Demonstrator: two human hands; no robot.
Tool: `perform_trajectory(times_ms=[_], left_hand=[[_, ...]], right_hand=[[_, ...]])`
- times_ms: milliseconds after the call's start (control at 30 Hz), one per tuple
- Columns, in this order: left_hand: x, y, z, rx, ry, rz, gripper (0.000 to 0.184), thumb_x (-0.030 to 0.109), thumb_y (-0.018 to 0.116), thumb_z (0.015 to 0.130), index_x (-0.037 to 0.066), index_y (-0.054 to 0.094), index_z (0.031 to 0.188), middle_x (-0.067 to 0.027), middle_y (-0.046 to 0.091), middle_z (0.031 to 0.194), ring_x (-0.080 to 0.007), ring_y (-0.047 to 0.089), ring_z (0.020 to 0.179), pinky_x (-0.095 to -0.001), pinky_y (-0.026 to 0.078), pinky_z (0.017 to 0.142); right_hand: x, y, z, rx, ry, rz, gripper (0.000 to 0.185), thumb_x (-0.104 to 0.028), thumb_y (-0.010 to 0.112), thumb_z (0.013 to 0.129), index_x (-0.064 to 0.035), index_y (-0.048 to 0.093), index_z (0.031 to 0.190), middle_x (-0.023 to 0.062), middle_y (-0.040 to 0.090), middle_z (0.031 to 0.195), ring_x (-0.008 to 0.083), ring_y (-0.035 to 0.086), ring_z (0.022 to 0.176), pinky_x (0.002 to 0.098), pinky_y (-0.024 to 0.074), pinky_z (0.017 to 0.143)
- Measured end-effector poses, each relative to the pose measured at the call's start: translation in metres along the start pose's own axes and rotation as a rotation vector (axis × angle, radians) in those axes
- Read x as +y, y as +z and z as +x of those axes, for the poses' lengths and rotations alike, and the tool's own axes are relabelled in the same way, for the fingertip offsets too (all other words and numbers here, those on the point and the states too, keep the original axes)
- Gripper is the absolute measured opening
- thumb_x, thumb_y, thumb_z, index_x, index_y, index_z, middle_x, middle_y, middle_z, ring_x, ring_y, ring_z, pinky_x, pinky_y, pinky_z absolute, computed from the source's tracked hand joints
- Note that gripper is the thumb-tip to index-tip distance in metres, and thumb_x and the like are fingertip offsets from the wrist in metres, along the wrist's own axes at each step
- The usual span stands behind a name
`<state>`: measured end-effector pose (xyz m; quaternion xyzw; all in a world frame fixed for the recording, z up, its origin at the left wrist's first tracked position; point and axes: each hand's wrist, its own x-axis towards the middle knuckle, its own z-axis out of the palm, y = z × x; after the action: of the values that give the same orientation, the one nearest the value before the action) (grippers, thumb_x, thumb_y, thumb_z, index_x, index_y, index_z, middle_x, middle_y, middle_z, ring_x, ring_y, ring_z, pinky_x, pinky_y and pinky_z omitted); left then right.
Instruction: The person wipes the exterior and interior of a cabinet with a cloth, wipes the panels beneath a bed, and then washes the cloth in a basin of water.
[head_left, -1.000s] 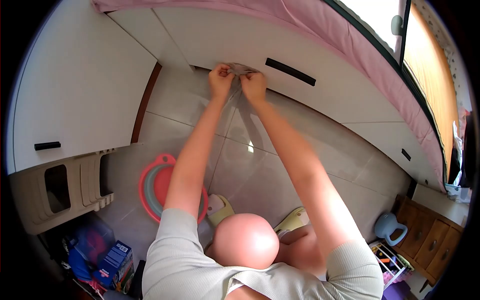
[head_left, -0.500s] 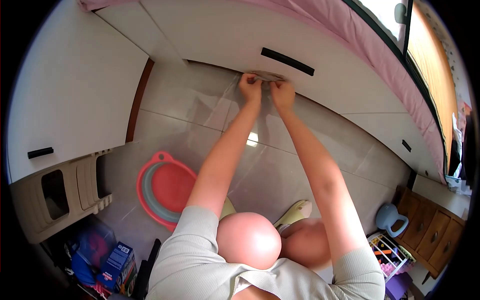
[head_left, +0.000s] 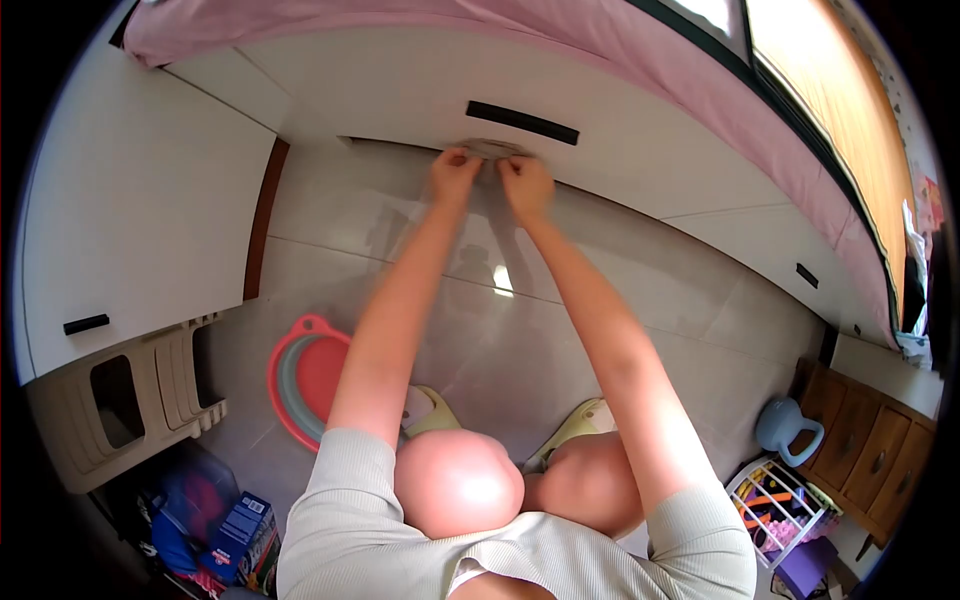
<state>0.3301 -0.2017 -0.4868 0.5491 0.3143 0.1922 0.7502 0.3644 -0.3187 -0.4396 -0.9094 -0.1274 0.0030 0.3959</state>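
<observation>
A thin greyish-beige cloth (head_left: 492,148) lies against the lower edge of the white drawer front (head_left: 400,95), below its black handle (head_left: 522,122). My left hand (head_left: 456,172) pinches the cloth's left end, fingers closed. At its right end my right hand (head_left: 526,182) is closed on it in the same way. The two hands are close together but apart, just above the grey tiled floor (head_left: 480,240). Part of the cloth is hidden behind my fingers.
A red and grey basin (head_left: 318,375) sits on the floor to the left, by a beige plastic stool (head_left: 140,400) and a white cabinet (head_left: 150,190). Right are a blue kettlebell-shaped object (head_left: 785,430), a white wire basket (head_left: 775,510) and small wooden drawers (head_left: 860,445).
The whole view has shifted, so the drawer and both hands appear farther left. Against the drawer handle, my hands stay in nearly the same place, still gripping the cloth.
</observation>
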Motion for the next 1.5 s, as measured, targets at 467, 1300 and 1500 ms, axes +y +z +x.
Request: perform_trajectory(times_ms=[467,1300,1500], left_hand=[[0.150,0.166,-0.134,-0.320,-0.027,-0.396,0.019,0.005,0.061,0.079,-0.003,0.055,0.095,-0.0073,0.057,0.092,-0.0147,0.057,0.087,-0.0265,0.049,0.081],[0.167,0.197,-0.158,-0.252,0.391,-0.046,0.023,0.009,0.067,0.075,-0.004,0.058,0.091,-0.0054,0.061,0.085,-0.0106,0.057,0.076,-0.0256,0.048,0.065],[0.129,0.212,-0.162,-0.321,0.411,0.389,0.019,0.006,0.069,0.074,-0.002,0.063,0.090,-0.0062,0.066,0.083,-0.0114,0.062,0.076,-0.0231,0.048,0.068]], right_hand=[[-0.036,-0.221,0.008,0.312,-0.091,0.616,0.017,-0.013,0.070,0.070,0.0024,0.063,0.075,0.0070,0.063,0.063,0.0139,0.059,0.056,0.0256,0.0459,0.052],[-0.039,-0.228,0.009,0.683,-0.162,0.832,0.025,-0.006,0.067,0.071,-0.0026,0.050,0.089,0.0038,0.057,0.072,0.0101,0.056,0.061,0.0230,0.0450,0.057],[0.033,-0.193,-0.004,0.695,0.032,1.103,0.020,0.003,0.058,0.078,-0.0019,0.050,0.096,0.0030,0.054,0.082,0.0077,0.053,0.074,0.0202,0.0440,0.062]])
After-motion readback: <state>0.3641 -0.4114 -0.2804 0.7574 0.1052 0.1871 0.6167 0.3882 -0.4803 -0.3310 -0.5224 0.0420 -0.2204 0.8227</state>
